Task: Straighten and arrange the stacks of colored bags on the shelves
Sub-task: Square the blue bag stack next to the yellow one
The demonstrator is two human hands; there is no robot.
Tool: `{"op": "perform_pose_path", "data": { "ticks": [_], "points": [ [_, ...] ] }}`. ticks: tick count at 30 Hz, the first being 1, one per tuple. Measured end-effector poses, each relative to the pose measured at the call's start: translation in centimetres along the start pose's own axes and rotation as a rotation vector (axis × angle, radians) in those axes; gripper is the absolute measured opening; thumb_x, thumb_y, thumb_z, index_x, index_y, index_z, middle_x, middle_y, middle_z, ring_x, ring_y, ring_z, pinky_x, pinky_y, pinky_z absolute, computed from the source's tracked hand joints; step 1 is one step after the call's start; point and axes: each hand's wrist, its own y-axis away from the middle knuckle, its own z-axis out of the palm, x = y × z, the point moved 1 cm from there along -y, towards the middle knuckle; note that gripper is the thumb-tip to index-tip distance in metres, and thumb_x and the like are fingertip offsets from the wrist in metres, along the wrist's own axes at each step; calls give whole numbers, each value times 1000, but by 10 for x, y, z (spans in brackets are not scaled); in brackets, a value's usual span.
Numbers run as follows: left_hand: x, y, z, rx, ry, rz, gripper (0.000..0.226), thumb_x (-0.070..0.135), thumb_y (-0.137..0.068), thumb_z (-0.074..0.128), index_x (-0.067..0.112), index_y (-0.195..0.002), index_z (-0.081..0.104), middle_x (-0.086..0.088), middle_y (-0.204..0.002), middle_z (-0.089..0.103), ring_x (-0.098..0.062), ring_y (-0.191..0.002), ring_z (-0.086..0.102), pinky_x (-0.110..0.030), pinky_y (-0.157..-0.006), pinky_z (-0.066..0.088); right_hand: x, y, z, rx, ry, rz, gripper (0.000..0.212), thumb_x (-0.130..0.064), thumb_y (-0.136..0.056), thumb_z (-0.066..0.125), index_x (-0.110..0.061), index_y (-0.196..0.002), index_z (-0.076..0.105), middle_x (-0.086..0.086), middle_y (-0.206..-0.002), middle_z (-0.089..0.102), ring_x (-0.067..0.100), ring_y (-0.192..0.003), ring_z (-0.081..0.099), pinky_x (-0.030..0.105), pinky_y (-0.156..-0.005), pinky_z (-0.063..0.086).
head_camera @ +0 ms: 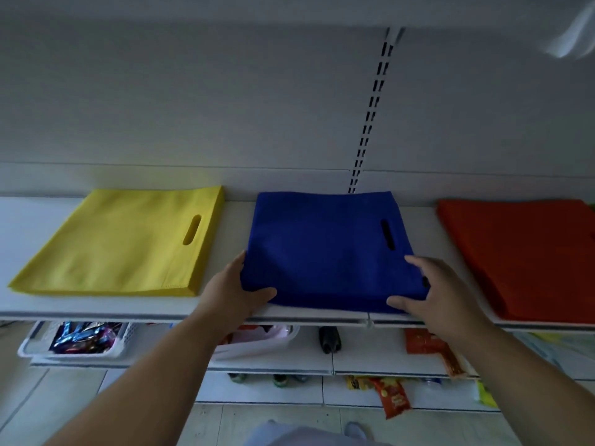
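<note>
Gripping the blue stack (325, 249) at its near corners, left hand (231, 291) at eight o'clock, right hand (434, 294) at four, equally near

Yellow bag stack (122, 243), royal-blue bag stack (325, 252), orange-red bag stack (528, 252), plain unpatterned fabric, white shelf (32, 220), pale grey back panel (193, 107), white basket (74, 342)
</note>
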Motion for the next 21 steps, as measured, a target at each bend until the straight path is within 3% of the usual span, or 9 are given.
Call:
{"op": "perform_pose_path", "data": {
  "ticks": [4,6,11,18,21],
  "points": [
    [-1,-1,0,-28,54,-9,70,23,-76,78,43,-134,43,9,-97,68,-8,-85,66,-30,-76,57,8,0,5,-58,49,-102,93,-49,-70,82,-24,-148,36,-5,-145,35,13,-130,40,27,-105,36],
    [-3,0,0,-36,60,-11,71,18,-77,78,44,-134,44,7,-97,69,-8,-85,68,-32,-78,58,13,-3,3,-9,45,-133,90,-45,-71,83,-21,-146,39,-3,-143,39,13,-127,42,24,-102,36],
    [-9,-1,3,-32,47,20,71,19,-74,80,44,-131,45,6,-99,68,-11,-88,68,-36,-80,59,17,-5,1,-44,98,-178,88,-45,-73,81,-19,-147,40,-2,-151,29,13,-136,34,20,-104,30],
    [-11,-7,8,64,18,1,65,25,-81,76,32,-136,42,13,-99,62,-6,-88,61,-19,-67,47,9,-6,2,-82,109,-134,94,-48,-72,81,-21,-149,34,-1,-155,25,15,-138,32,27,-111,30],
    [-9,-10,5,17,-13,26,62,24,-79,77,32,-131,43,13,-96,61,-5,-85,60,-16,-63,44,6,-3,2,-28,154,-118,90,-47,-75,79,-19,-149,35,1,-154,27,17,-137,35,28,-109,31]
  ]
}}
